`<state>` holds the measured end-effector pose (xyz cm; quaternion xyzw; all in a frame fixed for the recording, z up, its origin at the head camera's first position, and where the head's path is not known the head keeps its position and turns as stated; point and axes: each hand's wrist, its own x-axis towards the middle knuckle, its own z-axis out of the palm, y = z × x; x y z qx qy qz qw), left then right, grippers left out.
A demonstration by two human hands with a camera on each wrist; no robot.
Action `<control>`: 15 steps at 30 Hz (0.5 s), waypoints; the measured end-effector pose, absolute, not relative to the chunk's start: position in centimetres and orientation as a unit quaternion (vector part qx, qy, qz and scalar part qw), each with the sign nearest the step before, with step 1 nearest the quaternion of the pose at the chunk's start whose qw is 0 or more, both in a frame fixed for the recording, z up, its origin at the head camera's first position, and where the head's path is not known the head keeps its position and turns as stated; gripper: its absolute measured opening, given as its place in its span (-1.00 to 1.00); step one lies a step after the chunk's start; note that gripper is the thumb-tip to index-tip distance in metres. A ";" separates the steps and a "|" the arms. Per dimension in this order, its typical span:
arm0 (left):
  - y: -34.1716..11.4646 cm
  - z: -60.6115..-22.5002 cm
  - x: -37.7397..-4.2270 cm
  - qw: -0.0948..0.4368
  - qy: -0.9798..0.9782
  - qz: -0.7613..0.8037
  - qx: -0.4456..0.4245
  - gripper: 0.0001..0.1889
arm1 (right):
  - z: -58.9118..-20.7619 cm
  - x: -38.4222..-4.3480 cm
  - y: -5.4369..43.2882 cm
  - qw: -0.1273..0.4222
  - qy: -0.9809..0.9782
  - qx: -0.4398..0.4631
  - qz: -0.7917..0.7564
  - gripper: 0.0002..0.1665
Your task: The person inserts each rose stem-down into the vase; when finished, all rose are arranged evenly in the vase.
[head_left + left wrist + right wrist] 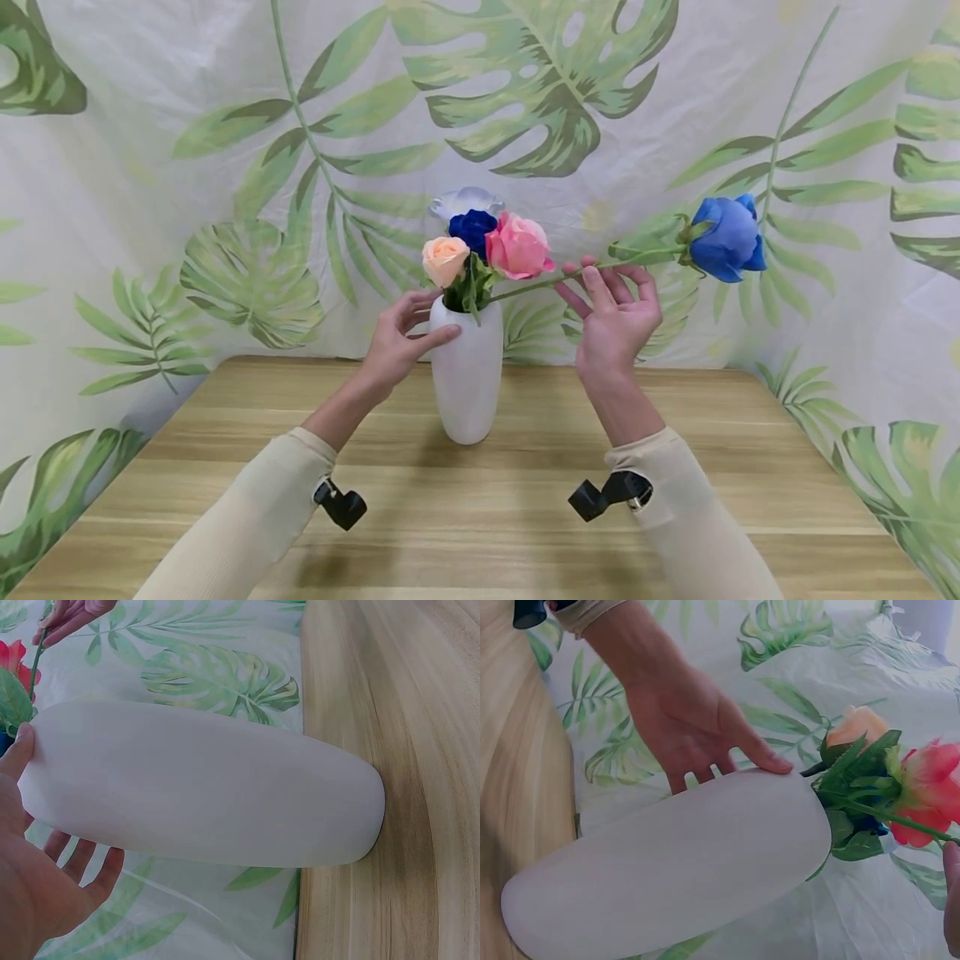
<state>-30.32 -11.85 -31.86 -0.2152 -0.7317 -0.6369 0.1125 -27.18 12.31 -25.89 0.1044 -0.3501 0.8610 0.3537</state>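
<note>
A white vase (468, 379) stands upright on the table, holding a peach rose (444, 261), a pink rose (519, 247), a dark blue rose (472, 229) and a pale translucent flower (467, 202) behind them. My left hand (399, 340) grips the vase near its rim, thumb on the front; in the left wrist view its fingers lie along the side. A lighter blue rose (724, 239) leans far out to the right, its stem meeting the vase mouth. My right hand (617, 321) pinches that stem about midway between thumb and fingers.
The vase stands toward the back of a wood-grain table (465, 517). A leaf-print cloth (360, 92) hangs behind the table and at both sides. Each sleeve carries a small black wrist camera (341, 506).
</note>
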 end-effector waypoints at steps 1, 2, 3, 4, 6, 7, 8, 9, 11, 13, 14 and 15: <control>-11.9 -31.8 -30.3 0.112 -0.731 -0.637 -0.215 -0.45 | -25.9 -27.2 12.1 0.359 -0.352 0.110 0.857 -0.73; -11.9 -31.8 -30.3 0.112 -0.731 -0.638 -0.214 -0.45 | -25.8 -27.2 11.9 0.364 -0.354 0.116 0.854 -0.72; -11.9 -31.8 -30.3 0.112 -0.732 -0.637 -0.214 -0.45 | -25.8 -27.2 11.7 0.368 -0.355 0.122 0.851 -0.72; -11.9 -31.7 -30.3 0.112 -0.731 -0.638 -0.214 -0.45 | -25.7 -27.1 11.5 0.373 -0.359 0.124 0.847 -0.72; -11.9 -31.7 -30.3 0.112 -0.732 -0.638 -0.214 -0.46 | -25.7 -27.1 11.2 0.379 -0.361 0.130 0.842 -0.72; -11.9 -31.7 -30.3 0.112 -0.732 -0.637 -0.214 -0.46 | -25.6 -27.1 11.0 0.381 -0.360 0.133 0.841 -0.72; -11.9 -31.7 -30.3 0.112 -0.732 -0.637 -0.214 -0.46 | -25.6 -27.0 10.9 0.383 -0.361 0.135 0.839 -0.72; -11.9 -31.7 -30.2 0.112 -0.733 -0.636 -0.214 -0.46 | -25.5 -27.0 10.9 0.385 -0.363 0.137 0.837 -0.72; -11.8 -31.7 -30.2 0.113 -0.732 -0.637 -0.214 -0.46 | -25.4 -27.0 10.8 0.390 -0.361 0.140 0.836 -0.72; -11.8 -31.8 -30.2 0.113 -0.732 -0.638 -0.213 -0.47 | -25.4 -27.1 10.9 0.398 -0.363 0.140 0.831 -0.71; -11.8 -31.8 -30.2 0.113 -0.732 -0.638 -0.213 -0.46 | -25.3 -27.1 10.9 0.403 -0.366 0.141 0.827 -0.70; -11.8 -31.8 -30.2 0.112 -0.732 -0.638 -0.212 -0.46 | -25.3 -27.1 11.0 0.408 -0.365 0.142 0.825 -0.70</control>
